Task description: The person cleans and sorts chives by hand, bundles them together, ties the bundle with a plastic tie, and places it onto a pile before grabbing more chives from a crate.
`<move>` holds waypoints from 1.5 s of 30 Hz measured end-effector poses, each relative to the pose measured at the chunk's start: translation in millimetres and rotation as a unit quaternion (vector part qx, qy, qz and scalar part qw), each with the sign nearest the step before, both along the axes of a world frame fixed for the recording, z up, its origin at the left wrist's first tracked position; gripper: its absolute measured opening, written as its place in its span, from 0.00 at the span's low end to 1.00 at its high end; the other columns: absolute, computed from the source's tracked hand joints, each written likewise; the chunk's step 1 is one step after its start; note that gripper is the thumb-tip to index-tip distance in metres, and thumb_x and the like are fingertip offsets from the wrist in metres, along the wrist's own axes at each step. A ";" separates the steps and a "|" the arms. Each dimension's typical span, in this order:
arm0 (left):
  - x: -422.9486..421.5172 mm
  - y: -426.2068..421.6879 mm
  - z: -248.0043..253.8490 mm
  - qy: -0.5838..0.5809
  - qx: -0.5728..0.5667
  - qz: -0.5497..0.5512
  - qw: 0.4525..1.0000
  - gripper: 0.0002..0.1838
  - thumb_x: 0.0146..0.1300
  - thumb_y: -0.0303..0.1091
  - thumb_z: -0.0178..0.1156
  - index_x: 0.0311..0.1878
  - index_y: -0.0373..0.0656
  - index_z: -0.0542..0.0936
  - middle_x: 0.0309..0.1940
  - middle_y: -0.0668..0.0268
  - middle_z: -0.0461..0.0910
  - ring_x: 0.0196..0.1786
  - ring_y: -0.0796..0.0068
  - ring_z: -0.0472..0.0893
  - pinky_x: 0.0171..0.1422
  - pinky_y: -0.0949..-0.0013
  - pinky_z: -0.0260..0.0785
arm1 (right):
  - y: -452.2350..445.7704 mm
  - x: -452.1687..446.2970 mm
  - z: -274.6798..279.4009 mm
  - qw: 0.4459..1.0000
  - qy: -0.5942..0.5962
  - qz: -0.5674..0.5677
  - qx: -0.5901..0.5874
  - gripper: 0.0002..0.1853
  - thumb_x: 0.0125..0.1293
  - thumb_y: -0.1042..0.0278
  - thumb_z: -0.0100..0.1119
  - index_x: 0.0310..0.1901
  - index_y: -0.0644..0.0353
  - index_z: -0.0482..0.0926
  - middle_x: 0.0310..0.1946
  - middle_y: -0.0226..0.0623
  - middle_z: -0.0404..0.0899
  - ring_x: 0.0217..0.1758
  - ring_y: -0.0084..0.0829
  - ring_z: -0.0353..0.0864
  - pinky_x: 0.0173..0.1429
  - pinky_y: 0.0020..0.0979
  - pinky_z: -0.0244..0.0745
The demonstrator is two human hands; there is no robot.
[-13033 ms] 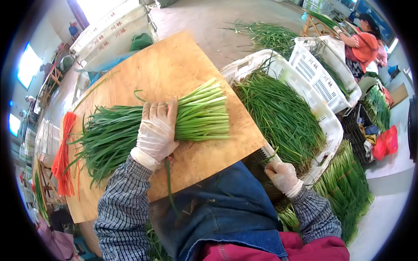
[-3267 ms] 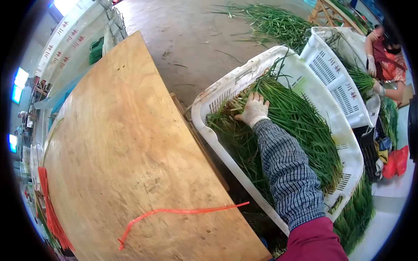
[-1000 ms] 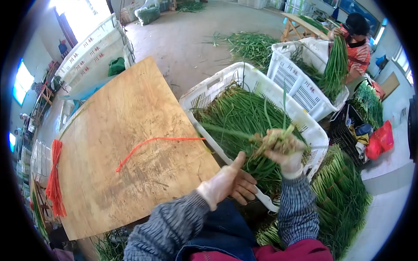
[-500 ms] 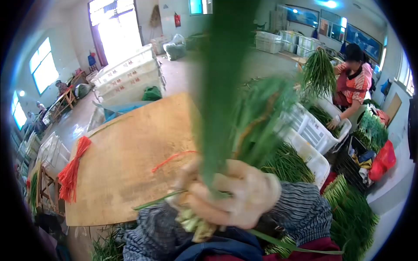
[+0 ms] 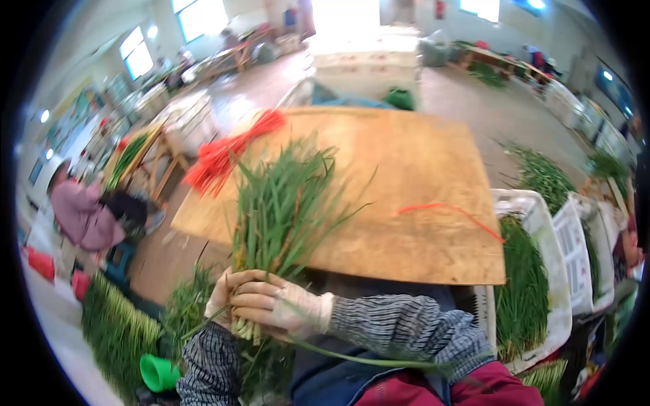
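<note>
A loose bunch of green leafy stalks (image 5: 274, 216) stands upright over the front left edge of the wooden table (image 5: 420, 250). Its pale root ends stick out below my hands. My left hand (image 5: 220, 301), gloved, is closed round the bunch on its left side. My right hand (image 5: 281, 304), also gloved, wraps over the stalks from the right, its fingers touching my left hand. One long leaf trails below my right wrist. On the table lie a heap of red ties (image 5: 233, 152) and a single red strip (image 5: 450, 210).
White crates (image 5: 558, 284) of greens stand to the right. Bundled greens (image 5: 115, 331), a green container (image 5: 159, 373) and a loose pile (image 5: 193, 298) are at lower left. One person (image 5: 84, 210) sits at left; another person (image 5: 630, 240) is at the right edge.
My view has swung left. The bunch, gathered from the crate and held close to the camera half a second ago, is now farther left and lower, in both hands.
</note>
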State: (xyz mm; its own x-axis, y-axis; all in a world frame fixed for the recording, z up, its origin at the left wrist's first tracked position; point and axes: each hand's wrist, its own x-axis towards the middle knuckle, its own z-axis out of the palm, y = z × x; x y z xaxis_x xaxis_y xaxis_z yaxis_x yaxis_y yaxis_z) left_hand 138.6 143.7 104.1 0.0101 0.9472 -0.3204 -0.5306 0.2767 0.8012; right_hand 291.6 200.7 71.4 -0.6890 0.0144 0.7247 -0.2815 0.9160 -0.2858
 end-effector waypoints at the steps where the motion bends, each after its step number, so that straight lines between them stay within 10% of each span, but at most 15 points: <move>1: -18.2 -8.3 -18.5 -0.016 0.034 -0.055 0.998 0.27 0.68 0.52 0.43 0.46 0.33 0.75 0.40 0.53 0.79 0.41 0.63 0.81 0.45 0.66 0.78 | -5.9 -3.8 -4.6 0.999 -0.039 0.008 -0.024 0.29 0.43 0.64 0.61 0.52 0.57 0.71 0.55 0.35 0.69 0.62 0.37 0.64 0.68 0.51 0.49; 5: -31.5 -25.9 -40.5 -0.022 -0.013 0.043 0.999 0.17 0.55 0.31 0.58 0.47 0.34 0.75 0.39 0.56 0.80 0.42 0.66 0.81 0.46 0.66 0.77 | 2.3 5.7 -11.7 0.985 -0.147 0.008 -0.087 0.29 0.43 0.62 0.65 0.52 0.52 0.72 0.55 0.37 0.70 0.62 0.38 0.64 0.67 0.50 0.50; 9: -74.6 -36.1 -83.7 0.101 -0.048 -0.019 0.994 0.39 0.39 0.27 0.69 0.60 0.37 0.67 0.45 0.61 0.78 0.46 0.68 0.77 0.50 0.69 0.69 | 40.9 48.8 13.8 0.939 -0.137 -0.099 -0.300 0.21 0.50 0.68 0.62 0.49 0.58 0.76 0.49 0.44 0.76 0.54 0.37 0.74 0.58 0.37 0.69; 12: -85.9 -44.8 -100.3 0.130 -0.053 -0.037 0.989 0.40 0.38 0.28 0.69 0.60 0.37 0.67 0.46 0.62 0.77 0.45 0.69 0.76 0.50 0.69 0.67 | 56.6 74.8 38.3 0.835 -0.067 -0.317 -0.445 0.16 0.56 0.73 0.59 0.47 0.66 0.76 0.34 0.41 0.80 0.31 0.26 0.81 0.32 0.22 0.75; 16: -75.7 -51.4 -91.4 0.090 -0.053 -0.021 0.994 0.40 0.38 0.29 0.69 0.60 0.36 0.67 0.47 0.62 0.77 0.47 0.68 0.75 0.53 0.69 0.66 | 25.0 83.0 49.4 0.688 -0.143 -0.264 -0.661 0.21 0.59 0.66 0.62 0.49 0.71 0.73 0.34 0.39 0.79 0.26 0.24 0.80 0.18 0.19 0.68; 23: -75.1 -63.7 -92.8 0.072 -0.051 -0.004 0.996 0.40 0.38 0.26 0.69 0.59 0.35 0.67 0.48 0.60 0.76 0.49 0.66 0.76 0.56 0.68 0.66 | 8.7 89.0 15.7 0.828 -0.090 -0.509 -0.219 0.28 0.50 0.60 0.69 0.50 0.68 0.74 0.39 0.46 0.79 0.31 0.32 0.81 0.35 0.29 0.74; 26: -70.7 -66.3 -90.1 0.037 -0.047 0.006 0.998 0.40 0.38 0.26 0.69 0.60 0.35 0.66 0.49 0.60 0.76 0.49 0.65 0.76 0.57 0.67 0.66 | 5.1 89.3 36.6 0.923 -0.130 -0.361 -0.019 0.27 0.50 0.60 0.69 0.49 0.67 0.75 0.39 0.46 0.80 0.35 0.36 0.81 0.42 0.30 0.74; 27: -73.4 -67.0 -96.5 0.039 -0.045 -0.002 0.998 0.40 0.39 0.25 0.69 0.61 0.34 0.65 0.49 0.59 0.76 0.50 0.65 0.76 0.58 0.67 0.66 | -1.0 88.4 34.6 0.904 -0.191 -0.278 -0.263 0.26 0.50 0.62 0.69 0.49 0.67 0.75 0.41 0.46 0.80 0.43 0.36 0.80 0.50 0.32 0.72; 30: -69.1 -69.9 -89.1 0.028 -0.040 -0.010 0.999 0.40 0.40 0.25 0.69 0.61 0.35 0.65 0.50 0.59 0.76 0.50 0.66 0.76 0.58 0.66 0.65 | -2.3 63.8 6.9 0.700 -0.356 -0.179 -0.592 0.30 0.54 0.59 0.66 0.56 0.66 0.70 0.47 0.46 0.78 0.53 0.33 0.75 0.57 0.28 0.68; 33: -63.6 -77.5 -91.3 0.043 -0.050 -0.014 0.998 0.41 0.38 0.25 0.70 0.60 0.35 0.66 0.50 0.61 0.76 0.50 0.68 0.76 0.58 0.65 0.65 | 11.0 35.0 -77.8 0.614 -0.192 -0.015 -0.765 0.33 0.56 0.56 0.64 0.57 0.69 0.66 0.51 0.44 0.74 0.53 0.34 0.74 0.59 0.33 0.67; 38: -51.5 -85.9 -85.0 0.134 -0.013 -0.109 0.985 0.40 0.40 0.22 0.70 0.61 0.37 0.65 0.51 0.66 0.74 0.51 0.72 0.73 0.60 0.67 0.62 | 7.1 -31.5 -56.1 0.486 0.043 0.092 -0.868 0.26 0.61 0.61 0.58 0.57 0.64 0.66 0.51 0.40 0.74 0.50 0.35 0.76 0.54 0.37 0.73; 45: -50.8 -10.9 15.9 0.325 0.120 -0.039 0.937 0.40 0.46 0.25 0.65 0.64 0.37 0.60 0.52 0.61 0.73 0.56 0.71 0.71 0.63 0.68 0.60 | 49.6 -62.5 67.5 0.668 0.101 -0.001 -0.737 0.14 0.57 0.75 0.55 0.45 0.69 0.74 0.36 0.40 0.80 0.35 0.35 0.81 0.43 0.32 0.78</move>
State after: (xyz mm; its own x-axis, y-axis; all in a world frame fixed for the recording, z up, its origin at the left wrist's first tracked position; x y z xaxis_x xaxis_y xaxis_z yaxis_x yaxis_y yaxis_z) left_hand 87.8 132.8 120.0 -0.0414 0.9972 -0.0616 0.1055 0.0657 0.9923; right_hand 229.1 250.3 138.9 -0.5784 0.8157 -0.0001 -0.4489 -0.3184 -0.8349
